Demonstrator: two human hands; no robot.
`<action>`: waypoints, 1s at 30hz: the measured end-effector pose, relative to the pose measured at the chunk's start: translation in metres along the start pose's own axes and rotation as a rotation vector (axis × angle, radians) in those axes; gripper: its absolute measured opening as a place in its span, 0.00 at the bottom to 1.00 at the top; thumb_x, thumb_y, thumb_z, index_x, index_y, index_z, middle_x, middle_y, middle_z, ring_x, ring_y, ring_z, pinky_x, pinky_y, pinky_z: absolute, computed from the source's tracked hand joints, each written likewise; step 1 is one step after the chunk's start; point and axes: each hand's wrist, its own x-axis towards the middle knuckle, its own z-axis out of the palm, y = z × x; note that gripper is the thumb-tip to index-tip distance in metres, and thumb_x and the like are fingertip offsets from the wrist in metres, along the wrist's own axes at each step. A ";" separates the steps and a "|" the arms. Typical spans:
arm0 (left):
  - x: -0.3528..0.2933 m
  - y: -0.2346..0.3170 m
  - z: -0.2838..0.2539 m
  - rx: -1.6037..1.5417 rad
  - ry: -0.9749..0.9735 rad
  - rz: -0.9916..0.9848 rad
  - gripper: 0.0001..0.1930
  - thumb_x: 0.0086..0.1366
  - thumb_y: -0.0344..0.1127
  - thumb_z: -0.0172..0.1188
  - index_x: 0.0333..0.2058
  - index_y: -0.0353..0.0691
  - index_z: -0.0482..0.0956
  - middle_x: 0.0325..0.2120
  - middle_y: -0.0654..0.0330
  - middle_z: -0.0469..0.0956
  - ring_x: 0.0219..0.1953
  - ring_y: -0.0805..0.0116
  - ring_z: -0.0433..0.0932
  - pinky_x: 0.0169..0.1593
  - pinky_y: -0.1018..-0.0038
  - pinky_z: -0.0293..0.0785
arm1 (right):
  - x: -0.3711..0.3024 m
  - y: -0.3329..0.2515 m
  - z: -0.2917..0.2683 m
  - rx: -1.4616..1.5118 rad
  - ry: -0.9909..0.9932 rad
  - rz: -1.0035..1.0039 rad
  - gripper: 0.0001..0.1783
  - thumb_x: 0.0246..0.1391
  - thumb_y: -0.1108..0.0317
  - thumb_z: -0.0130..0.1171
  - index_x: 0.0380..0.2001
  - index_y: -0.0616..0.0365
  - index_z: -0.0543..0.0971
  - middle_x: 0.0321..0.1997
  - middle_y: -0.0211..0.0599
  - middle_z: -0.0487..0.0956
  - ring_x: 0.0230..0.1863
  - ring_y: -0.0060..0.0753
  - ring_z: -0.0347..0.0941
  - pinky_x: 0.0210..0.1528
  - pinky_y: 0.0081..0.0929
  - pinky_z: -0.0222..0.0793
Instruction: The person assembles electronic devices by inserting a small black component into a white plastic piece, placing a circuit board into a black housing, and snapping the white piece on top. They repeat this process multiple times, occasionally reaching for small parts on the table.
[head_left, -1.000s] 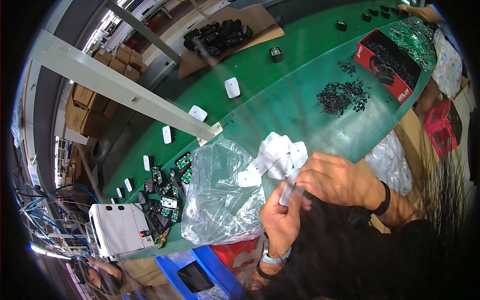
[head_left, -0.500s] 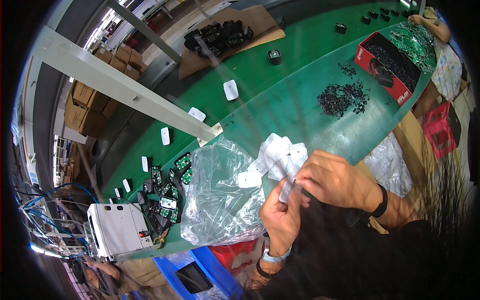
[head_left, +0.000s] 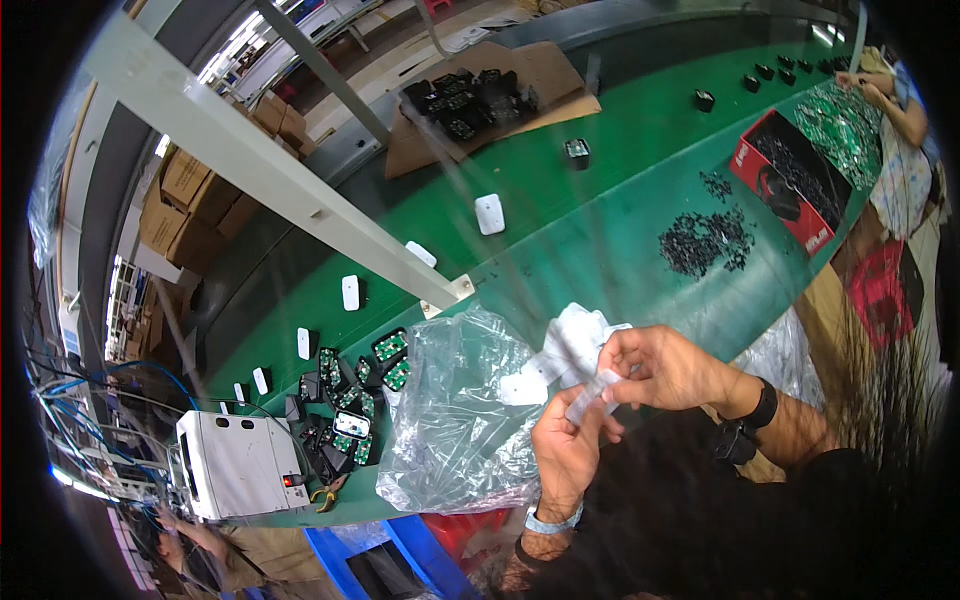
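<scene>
Between my two hands is a white rounded plate (head_left: 588,397), tilted and seen at a slant. My left hand (head_left: 567,447) grips its lower end with fingers and thumb. From the right, my right hand (head_left: 668,372) pinches its other end, its fingertips partly hidden. Just beyond the hands lies a loose pile of similar white plates (head_left: 575,340); one plate (head_left: 523,389) lies at the pile's left edge. Left of them spreads a crumpled clear plastic bag (head_left: 455,410) on the green table.
Black housings with green circuit boards (head_left: 340,395) crowd the left, near a white machine (head_left: 240,465) and pliers (head_left: 327,495). White-topped units (head_left: 489,214) stand along the green belt. Small black parts (head_left: 705,242) lie by a red box (head_left: 790,180). A metal post (head_left: 270,165) crosses the left; another person's hand (head_left: 850,80) is far right.
The whole view has shifted, so the table appears lower and further right. Both hands keep hold of the white plate, and my right hand's fingers have shifted on it.
</scene>
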 end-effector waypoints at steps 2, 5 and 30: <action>0.006 0.003 -0.007 0.076 -0.029 -0.032 0.09 0.73 0.29 0.55 0.46 0.27 0.73 0.25 0.56 0.81 0.26 0.73 0.80 0.32 0.77 0.78 | 0.017 -0.002 -0.007 -0.017 -0.060 -0.012 0.11 0.55 0.75 0.67 0.40 0.59 0.77 0.35 0.27 0.79 0.34 0.17 0.75 0.35 0.18 0.73; 0.009 -0.001 -0.024 0.038 0.026 -0.002 0.07 0.73 0.28 0.54 0.43 0.28 0.72 0.25 0.54 0.81 0.26 0.69 0.81 0.33 0.75 0.80 | 0.070 -0.008 -0.041 -0.211 -0.244 -0.228 0.11 0.55 0.70 0.69 0.39 0.58 0.77 0.34 0.29 0.82 0.36 0.19 0.77 0.40 0.25 0.75; -0.009 0.006 -0.024 -0.785 -0.119 -0.085 0.25 0.76 0.44 0.48 0.64 0.36 0.64 0.59 0.49 0.72 0.55 0.59 0.74 0.55 0.63 0.69 | -0.022 -0.006 0.002 0.214 0.110 -0.336 0.28 0.48 0.84 0.66 0.52 0.59 0.69 0.50 0.35 0.78 0.54 0.27 0.75 0.58 0.30 0.69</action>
